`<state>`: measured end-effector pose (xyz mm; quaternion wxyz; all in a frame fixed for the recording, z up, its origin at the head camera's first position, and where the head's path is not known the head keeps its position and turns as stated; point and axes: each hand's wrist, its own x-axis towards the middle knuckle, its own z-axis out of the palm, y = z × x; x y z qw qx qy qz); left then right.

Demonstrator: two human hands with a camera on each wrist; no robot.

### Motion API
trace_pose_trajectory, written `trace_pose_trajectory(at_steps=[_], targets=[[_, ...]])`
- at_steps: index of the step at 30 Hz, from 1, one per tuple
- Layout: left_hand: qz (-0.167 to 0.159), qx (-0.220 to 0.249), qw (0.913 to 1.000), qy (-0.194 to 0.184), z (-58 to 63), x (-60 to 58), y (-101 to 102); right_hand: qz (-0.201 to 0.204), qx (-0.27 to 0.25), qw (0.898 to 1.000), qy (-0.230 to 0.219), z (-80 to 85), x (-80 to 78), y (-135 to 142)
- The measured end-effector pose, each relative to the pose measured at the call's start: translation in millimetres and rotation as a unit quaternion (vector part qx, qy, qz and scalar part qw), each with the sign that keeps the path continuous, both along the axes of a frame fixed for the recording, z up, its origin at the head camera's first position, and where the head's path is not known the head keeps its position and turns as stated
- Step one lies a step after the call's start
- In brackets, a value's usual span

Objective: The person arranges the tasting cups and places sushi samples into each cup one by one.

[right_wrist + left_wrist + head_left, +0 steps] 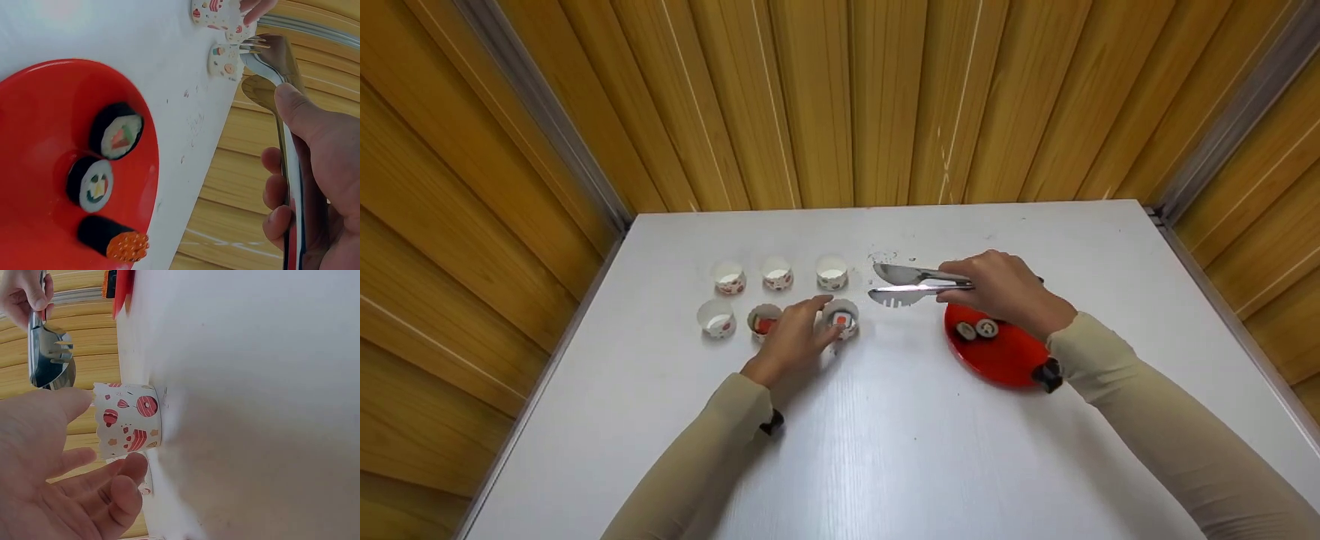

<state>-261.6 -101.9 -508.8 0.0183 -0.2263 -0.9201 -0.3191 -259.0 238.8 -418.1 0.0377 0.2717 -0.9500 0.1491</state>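
Observation:
My left hand is beside the front-right paper baking cup, which holds a white piece with an orange centre. In the left wrist view its thumb is by the scalloped rim and its fingers are loosely bent; I cannot tell whether they touch the cup. My right hand grips metal serving tongs above the far edge of the red plate. The tong ends, one spoon-like and one forked, are apart with nothing between them. On the plate are two sushi rolls and a roe-topped piece.
Another front-row baking cup has something red inside. A third front cup is at the left. Behind stand three more cups: left, middle and right. Wood-patterned panels surround the white table.

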Motion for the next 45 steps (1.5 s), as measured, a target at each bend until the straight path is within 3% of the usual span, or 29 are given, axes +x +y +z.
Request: trace_pose_trajectory(at_steps=[8,14,19,28,34,45], targets=[[-0.005,0.027,0.9987,0.042,6.6,-1.4,-5.2,-0.033,0.004,0.999,-0.024,-3.2,5.2,19.8],[0.012,0.009,0.9966,0.081,18.8,-3.2,-12.1,-0.046,0.013,0.998,-0.028,-7.4,11.7,34.1],[0.035,-0.005,0.9961,0.081,29.0,-6.7,-25.2,-0.055,0.014,0.998,-0.04,-10.4,19.1,43.4],[0.087,-0.006,0.9932,0.077,44.5,-24.2,-62.9,-0.082,0.016,0.995,-0.05,-9.6,27.0,55.6],[0.124,-0.026,0.989,0.077,44.6,-32.9,-82.8,-0.094,0.019,0.994,-0.06,-13.4,31.8,62.8],[0.16,-0.058,0.9828,0.072,45.2,-46.2,-109.5,-0.107,0.018,0.99,-0.095,-17.2,40.2,75.2]])
